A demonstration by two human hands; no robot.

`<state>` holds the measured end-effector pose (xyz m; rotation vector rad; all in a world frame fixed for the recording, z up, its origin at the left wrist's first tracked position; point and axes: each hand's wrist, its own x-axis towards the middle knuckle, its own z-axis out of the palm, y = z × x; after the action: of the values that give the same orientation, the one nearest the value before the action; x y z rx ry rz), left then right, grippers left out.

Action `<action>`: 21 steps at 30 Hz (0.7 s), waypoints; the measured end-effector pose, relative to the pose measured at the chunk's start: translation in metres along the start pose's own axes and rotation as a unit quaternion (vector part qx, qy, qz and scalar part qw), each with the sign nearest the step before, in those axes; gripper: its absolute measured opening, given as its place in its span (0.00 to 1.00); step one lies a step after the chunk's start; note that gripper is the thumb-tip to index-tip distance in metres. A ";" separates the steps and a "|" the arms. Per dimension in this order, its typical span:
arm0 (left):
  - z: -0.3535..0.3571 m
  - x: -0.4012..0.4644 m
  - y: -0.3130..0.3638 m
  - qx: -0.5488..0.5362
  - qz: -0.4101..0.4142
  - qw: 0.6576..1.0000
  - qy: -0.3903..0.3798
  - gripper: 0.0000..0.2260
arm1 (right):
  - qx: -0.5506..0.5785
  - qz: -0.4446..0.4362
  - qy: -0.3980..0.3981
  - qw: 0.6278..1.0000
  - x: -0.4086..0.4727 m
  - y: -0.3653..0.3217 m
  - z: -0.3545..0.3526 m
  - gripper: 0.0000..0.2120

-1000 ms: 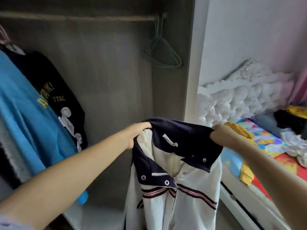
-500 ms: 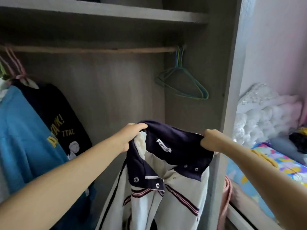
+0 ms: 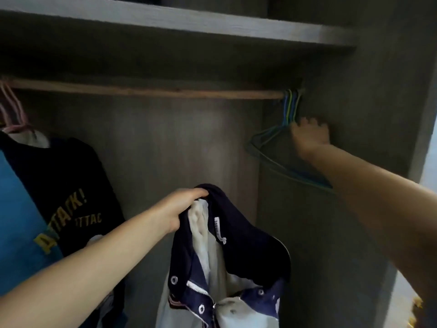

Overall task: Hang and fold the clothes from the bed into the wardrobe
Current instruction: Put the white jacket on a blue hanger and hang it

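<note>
A white shirt with a navy collar and snap buttons (image 3: 238, 254) hangs in front of the open wardrobe. My left hand (image 3: 182, 209) grips it at the left end of the collar, and the rest droops down. My right hand (image 3: 309, 133) is raised at the right end of the wooden rail (image 3: 151, 92), at the necks of several green and blue wire hangers (image 3: 283, 157). Its fingers curl around the hangers just below their hooks.
A black printed T-shirt (image 3: 68, 192) and a blue garment (image 3: 16, 223) hang on pink hangers (image 3: 11, 112) at the rail's left end. A shelf (image 3: 179, 27) runs above the rail. The wardrobe's side panel (image 3: 378, 162) stands at the right.
My right hand has let go of the collar and risen to the wire hangers. The shirt now hangs from my left hand alone. The view has tilted up into the wardrobe.
</note>
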<state>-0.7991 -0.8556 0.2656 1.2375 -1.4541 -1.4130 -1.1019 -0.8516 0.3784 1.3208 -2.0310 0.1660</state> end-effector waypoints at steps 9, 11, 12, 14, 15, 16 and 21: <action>-0.001 0.021 0.006 -0.049 -0.017 0.999 0.004 0.07 | 0.031 -0.025 0.079 0.996 0.034 0.004 0.019 0.15; -0.001 0.025 0.008 -0.051 -0.016 0.999 0.002 0.08 | 0.067 -0.019 0.088 0.994 0.037 0.005 0.016 0.14; -0.001 0.026 0.008 -0.051 -0.015 0.999 -0.001 0.08 | 0.088 -0.016 0.099 0.991 0.038 0.006 0.013 0.14; -0.003 0.028 0.008 -0.052 -0.012 0.999 -0.005 0.08 | 0.127 -0.010 0.131 0.983 0.037 0.005 0.008 0.12; -0.004 0.028 0.008 -0.053 -0.013 0.998 -0.007 0.08 | 0.143 -0.009 0.147 0.979 0.034 0.004 0.006 0.11; -0.005 0.029 0.007 -0.055 -0.015 0.998 -0.011 0.08 | 0.161 -0.008 0.158 0.974 0.031 0.002 0.005 0.10; -0.015 0.028 -0.003 -0.049 -0.027 0.998 -0.019 0.08 | 0.279 -0.012 0.192 0.941 -0.002 -0.023 -0.001 0.12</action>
<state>-0.7917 -0.8861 0.2614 1.2034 -1.3694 -1.5332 -1.0818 -0.8605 0.3716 1.4961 -1.6852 0.9721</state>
